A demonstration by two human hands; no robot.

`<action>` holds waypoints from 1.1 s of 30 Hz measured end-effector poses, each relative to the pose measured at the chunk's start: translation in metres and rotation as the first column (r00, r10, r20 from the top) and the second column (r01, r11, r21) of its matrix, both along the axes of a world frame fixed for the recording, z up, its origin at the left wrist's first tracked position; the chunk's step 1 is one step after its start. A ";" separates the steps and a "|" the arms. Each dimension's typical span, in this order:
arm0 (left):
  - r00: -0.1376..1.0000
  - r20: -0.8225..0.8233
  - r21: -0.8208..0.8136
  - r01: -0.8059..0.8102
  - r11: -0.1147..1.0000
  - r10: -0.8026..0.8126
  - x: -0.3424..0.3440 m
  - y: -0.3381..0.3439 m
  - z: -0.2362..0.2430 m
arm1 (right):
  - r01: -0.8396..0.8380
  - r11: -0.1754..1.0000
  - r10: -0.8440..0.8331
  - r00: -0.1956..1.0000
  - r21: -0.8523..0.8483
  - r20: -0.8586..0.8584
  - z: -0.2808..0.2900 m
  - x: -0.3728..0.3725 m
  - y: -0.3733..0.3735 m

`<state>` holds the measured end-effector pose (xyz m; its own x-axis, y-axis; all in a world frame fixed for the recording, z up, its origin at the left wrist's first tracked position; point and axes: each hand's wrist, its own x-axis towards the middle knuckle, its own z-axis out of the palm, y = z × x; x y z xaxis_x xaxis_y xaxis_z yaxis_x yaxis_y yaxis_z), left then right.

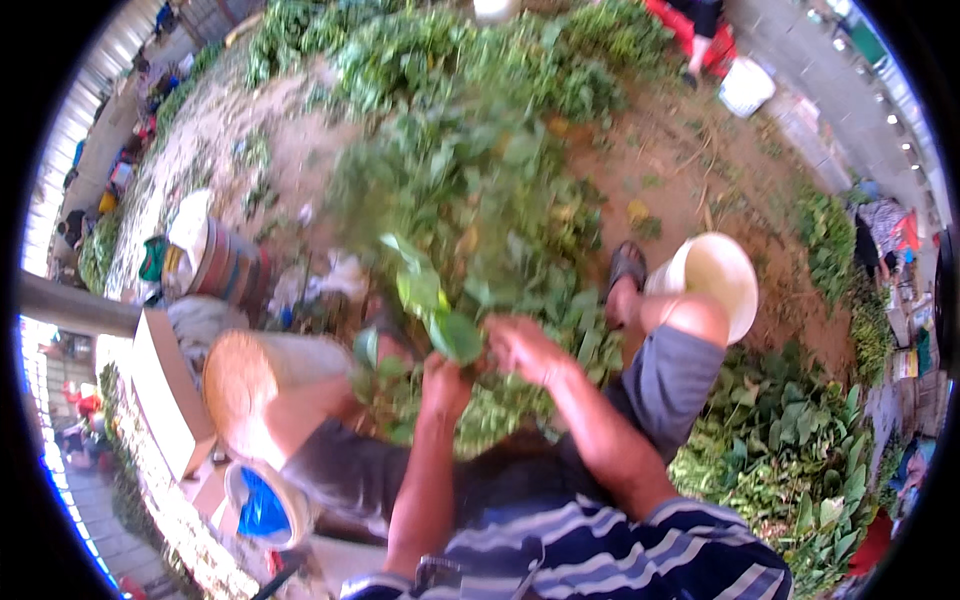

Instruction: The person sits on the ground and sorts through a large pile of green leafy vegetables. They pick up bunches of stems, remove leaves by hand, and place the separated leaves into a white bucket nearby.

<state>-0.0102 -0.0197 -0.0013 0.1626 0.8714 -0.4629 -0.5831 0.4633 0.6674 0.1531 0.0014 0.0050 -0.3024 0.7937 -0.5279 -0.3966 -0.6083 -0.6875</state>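
My left hand is closed around the stems of a leafy green sprig, whose broad leaves stand up and forward from my fist. Just right of it, my right hand has bent fingers at the same sprig, pinched near the stems; the fingertips are partly hidden by leaves. Both hands are above loose greens lying between my legs. A sandalled foot of mine rests on the dirt to the right.
A white bucket stands by my right knee. At left are a pale cylindrical container, a cardboard box, a bucket with blue lining and a pole. Leafy heaps lie around. A person's leg shows far back right.
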 end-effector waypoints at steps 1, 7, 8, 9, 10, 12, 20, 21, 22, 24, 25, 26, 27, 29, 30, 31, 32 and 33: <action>0.999 0.046 -0.005 0.017 1.000 -0.017 -0.004 0.002 -0.006 | -0.045 0.999 0.046 0.997 0.031 -0.058 -0.002 0.004 0.001; 0.987 0.140 -0.068 -0.065 0.996 0.074 -0.011 0.011 0.005 | -0.028 0.999 0.030 0.998 0.031 -0.062 0.028 -0.007 -0.003; 0.993 0.101 -0.057 -0.060 0.997 0.066 -0.012 0.010 0.003 | -0.040 0.998 0.040 0.999 0.052 0.000 0.029 -0.009 -0.004; 0.996 0.062 -0.046 -0.054 0.998 0.056 -0.013 0.009 0.003 | -0.074 0.996 0.073 0.997 0.039 0.023 0.024 -0.011 -0.004; 0.999 0.028 -0.031 -0.046 0.998 0.047 -0.013 0.009 0.001 | -0.088 0.996 0.088 0.996 0.031 0.023 0.020 -0.011 -0.003; 1.000 0.001 0.052 -0.026 0.998 0.026 -0.011 0.008 -0.003 | -0.116 0.993 0.115 0.993 0.017 0.022 0.015 -0.009 -0.002; 0.947 -0.314 0.249 0.144 0.958 -0.060 -0.010 0.004 -0.011 | -0.124 0.992 0.124 0.990 -0.005 0.069 -0.009 -0.001 -0.002; 0.923 -0.378 0.276 0.185 0.943 -0.070 -0.009 0.004 -0.010 | -0.118 0.993 0.116 0.987 0.011 0.109 -0.015 0.000 -0.003; 0.919 -0.393 0.291 0.167 0.942 -0.041 -0.007 0.003 -0.007 | -0.122 0.992 0.113 0.979 0.040 0.171 -0.013 -0.002 -0.003; 0.906 -0.422 0.322 0.132 0.938 0.017 0.000 0.001 -0.003 | -0.134 0.986 0.101 0.951 0.095 0.293 -0.008 -0.007 -0.002; 0.906 -0.422 0.325 0.120 0.938 0.030 0.002 0.000 -0.004 | -0.139 0.984 0.097 0.943 0.112 0.319 -0.011 -0.009 -0.001; 0.906 -0.422 0.328 0.109 0.938 0.042 0.003 -0.001 -0.007 | -0.144 0.981 0.092 0.934 0.129 0.345 -0.017 -0.011 -0.001; 0.905 -0.421 0.331 0.098 0.939 0.055 0.004 -0.001 -0.009 | -0.149 0.978 0.086 0.925 0.145 0.371 -0.022 -0.011 -0.002; 0.913 -0.408 0.257 0.109 0.960 0.006 0.000 0.000 -0.012 | -0.114 0.979 0.051 0.940 0.171 0.337 -0.023 -0.013 -0.003; 0.917 -0.399 0.220 0.115 0.969 -0.018 -0.002 0.000 -0.013 | -0.096 0.978 0.033 0.947 0.183 0.320 -0.023 -0.013 -0.004; 0.967 -0.255 0.156 0.048 0.987 -0.007 -0.004 0.000 -0.015 | -0.098 0.975 0.039 0.958 0.198 0.283 -0.014 -0.016 -0.005; 0.994 -0.104 0.083 -0.011 0.996 0.019 -0.005 0.001 -0.019 | -0.101 0.972 0.046 0.968 0.214 0.248 0.002 -0.018 -0.004; 0.997 0.048 0.004 -0.059 0.998 0.059 -0.007 0.000 -0.022 | -0.104 0.968 0.054 0.976 0.229 0.213 0.012 -0.020 -0.003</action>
<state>-0.0173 -0.0196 -0.0232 0.1329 0.8823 -0.4515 -0.6405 0.4241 0.6403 0.1334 -0.0017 0.0168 -0.2750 0.8815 -0.3839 -0.1904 -0.4414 -0.8769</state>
